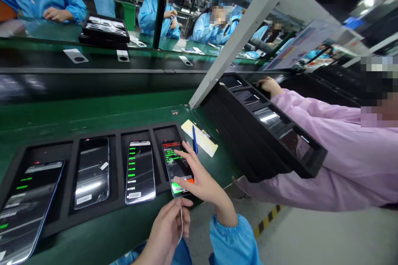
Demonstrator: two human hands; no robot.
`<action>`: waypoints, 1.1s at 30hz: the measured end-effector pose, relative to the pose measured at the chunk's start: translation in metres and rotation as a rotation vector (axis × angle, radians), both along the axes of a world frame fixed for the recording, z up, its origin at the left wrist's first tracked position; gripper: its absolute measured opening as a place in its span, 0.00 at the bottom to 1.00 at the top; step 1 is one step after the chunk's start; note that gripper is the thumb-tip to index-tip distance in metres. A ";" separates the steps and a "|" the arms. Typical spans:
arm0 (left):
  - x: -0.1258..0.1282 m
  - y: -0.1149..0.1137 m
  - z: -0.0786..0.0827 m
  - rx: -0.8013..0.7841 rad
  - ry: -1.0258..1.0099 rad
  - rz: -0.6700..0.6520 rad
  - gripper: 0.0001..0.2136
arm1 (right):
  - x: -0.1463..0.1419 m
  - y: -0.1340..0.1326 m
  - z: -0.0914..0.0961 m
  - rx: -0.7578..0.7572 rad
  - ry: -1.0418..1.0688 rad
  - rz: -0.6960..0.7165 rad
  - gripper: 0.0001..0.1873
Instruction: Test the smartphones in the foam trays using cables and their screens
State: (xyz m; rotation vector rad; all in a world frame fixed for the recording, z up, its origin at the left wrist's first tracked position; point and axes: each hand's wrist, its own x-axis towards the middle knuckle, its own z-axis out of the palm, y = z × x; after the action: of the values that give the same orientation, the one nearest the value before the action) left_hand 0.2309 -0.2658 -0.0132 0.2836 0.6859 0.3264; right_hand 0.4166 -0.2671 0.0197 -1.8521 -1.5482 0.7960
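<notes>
My right hand (pixel 202 176) lies over the rightmost smartphone (pixel 169 157), fingers spread; the thumb is at the green and red areas low on its lit screen. Just below that phone's bottom edge, my left hand (pixel 169 225) grips a white cable (pixel 181 225) that hangs down from the fingers. Whether its plug sits in the phone is hidden. The black foam tray (pixel 116 155) holds the phones in separate compartments. To the left lie a phone with a green list on screen (pixel 139 174), a dark-screened phone (pixel 92 174) and a tilted phone (pixel 32 211) jutting over the tray's front edge.
A blue pen (pixel 195 138) and a black pen lie on a yellowish paper (pixel 208 145). Stacked black trays (pixel 242 132) with phones stand to the right, beside a co-worker in a pink sleeve (pixel 329 112). A slanted white post (pixel 236 45) rises behind. Co-workers in blue sit across the line.
</notes>
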 end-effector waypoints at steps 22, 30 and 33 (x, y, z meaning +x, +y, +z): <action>0.008 -0.015 0.012 0.039 0.100 0.072 0.39 | 0.004 -0.003 -0.020 0.062 -0.012 -0.029 0.34; 0.016 -0.021 0.003 0.077 0.152 0.067 0.38 | 0.004 -0.003 -0.022 0.070 -0.034 -0.038 0.32; 0.018 -0.021 0.001 0.074 0.152 0.055 0.38 | 0.004 -0.002 -0.023 0.083 -0.039 -0.046 0.31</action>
State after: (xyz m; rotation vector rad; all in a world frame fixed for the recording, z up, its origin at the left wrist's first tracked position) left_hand 0.2491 -0.2866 -0.0119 0.3635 0.8337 0.3861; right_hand 0.4211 -0.2693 -0.0032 -1.8461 -1.5338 0.6678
